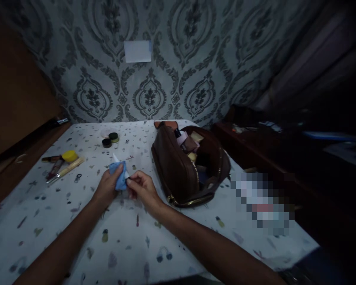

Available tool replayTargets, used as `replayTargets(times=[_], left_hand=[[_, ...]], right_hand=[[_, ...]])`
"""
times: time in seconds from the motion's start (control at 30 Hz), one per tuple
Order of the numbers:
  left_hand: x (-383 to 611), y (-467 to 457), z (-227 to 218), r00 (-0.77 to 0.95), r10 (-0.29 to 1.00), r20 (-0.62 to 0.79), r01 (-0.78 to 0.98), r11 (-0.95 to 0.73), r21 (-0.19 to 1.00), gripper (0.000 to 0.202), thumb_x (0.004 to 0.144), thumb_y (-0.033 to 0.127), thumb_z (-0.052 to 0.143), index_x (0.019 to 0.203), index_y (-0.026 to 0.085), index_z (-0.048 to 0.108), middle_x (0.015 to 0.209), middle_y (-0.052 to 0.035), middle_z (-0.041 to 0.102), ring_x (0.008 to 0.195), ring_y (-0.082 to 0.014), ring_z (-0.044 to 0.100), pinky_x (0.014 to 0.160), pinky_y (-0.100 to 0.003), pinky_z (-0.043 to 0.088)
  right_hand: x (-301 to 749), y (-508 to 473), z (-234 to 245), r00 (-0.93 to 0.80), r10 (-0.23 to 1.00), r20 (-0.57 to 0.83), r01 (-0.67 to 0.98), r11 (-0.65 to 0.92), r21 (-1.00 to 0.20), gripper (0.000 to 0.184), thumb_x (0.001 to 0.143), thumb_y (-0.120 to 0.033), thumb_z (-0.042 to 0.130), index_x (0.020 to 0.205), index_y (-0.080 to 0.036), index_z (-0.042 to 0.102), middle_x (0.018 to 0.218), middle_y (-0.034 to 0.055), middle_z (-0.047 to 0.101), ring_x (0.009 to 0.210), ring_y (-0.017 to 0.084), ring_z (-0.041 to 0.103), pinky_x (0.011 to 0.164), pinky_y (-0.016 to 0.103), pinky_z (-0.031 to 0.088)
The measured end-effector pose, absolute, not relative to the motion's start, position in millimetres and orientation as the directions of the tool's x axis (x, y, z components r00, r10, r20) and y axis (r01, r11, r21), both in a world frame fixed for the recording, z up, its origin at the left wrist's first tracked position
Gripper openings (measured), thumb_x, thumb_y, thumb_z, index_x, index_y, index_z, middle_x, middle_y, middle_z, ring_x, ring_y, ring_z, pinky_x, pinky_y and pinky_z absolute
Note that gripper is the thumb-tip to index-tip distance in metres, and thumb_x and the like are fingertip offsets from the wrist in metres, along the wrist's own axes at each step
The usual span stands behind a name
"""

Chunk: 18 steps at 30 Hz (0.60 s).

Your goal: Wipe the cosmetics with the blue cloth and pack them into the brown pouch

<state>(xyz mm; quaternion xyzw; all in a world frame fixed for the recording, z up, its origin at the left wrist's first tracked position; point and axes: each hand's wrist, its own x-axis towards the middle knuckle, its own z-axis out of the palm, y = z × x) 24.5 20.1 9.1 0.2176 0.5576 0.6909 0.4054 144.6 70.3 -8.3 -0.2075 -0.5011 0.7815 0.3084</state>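
My left hand (106,185) is closed around a light blue cloth (122,182), thumb on top. The cloth is wrapped about a slim white tube (115,158), whose pointed end sticks out at the upper left. At the tube's lower, dark-looking end, my right hand (142,187) pinches with thumb and fingers. Right of my hands stands a brown bag (173,164), its zip undone, with several cosmetic packs (190,144) inside. Just beyond my hands are two small round jars (114,137), dark on top.
On the left of the patterned tablecloth (130,249) lie a yellow round container (69,156) and several slim cosmetic tubes (67,170). A pixelated item (264,202) lies at the right. Wallpaper (150,95) backs the table, with a white card (138,51) on it.
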Motion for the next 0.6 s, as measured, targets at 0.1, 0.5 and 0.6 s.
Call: replayTargets(times=[0.1,0.5,0.6], left_hand=[[21.9,19.6,11.7,-0.609,0.772,-0.180,-0.341,-0.050,0.939,0.053,0.055,0.061,0.085,0.064,0.018,0.055,0.049,0.0065,0.051,0.043,-0.0093,0.047,0.042,-0.021,0.038],[18.9,20.8,30.7,-0.679,0.657,-0.326,-0.513,-0.108,0.851,0.010,0.089,0.019,0.057,0.086,0.018,0.067,0.068,0.0039,0.063,0.053,-0.0079,0.058,0.045,-0.014,0.047],[19.7,19.1,33.3,-0.694,0.662,-0.284,-0.423,-0.055,0.904,0.010,0.087,0.021,0.059,0.078,0.020,0.063,0.067,0.0031,0.062,0.056,-0.0098,0.059,0.050,-0.016,0.051]], right_hand=[[144.5,70.7,-7.2,-0.731,0.682,-0.030,-0.272,-0.331,-0.903,0.045,0.067,-0.054,0.076,0.081,-0.021,0.049,0.056,-0.0087,0.059,0.039,0.007,0.048,0.039,0.018,0.034],[150.1,69.1,8.5,-0.500,0.851,0.161,-0.194,0.071,-0.978,0.017,0.074,-0.032,0.064,0.078,-0.021,0.051,0.061,-0.0077,0.046,0.053,0.009,0.044,0.050,0.022,0.040],[157.2,68.4,22.8,-0.428,0.844,0.325,-0.122,0.302,-0.945,0.010,0.076,-0.025,0.062,0.079,-0.021,0.053,0.068,-0.0050,0.051,0.062,0.011,0.049,0.059,0.023,0.041]])
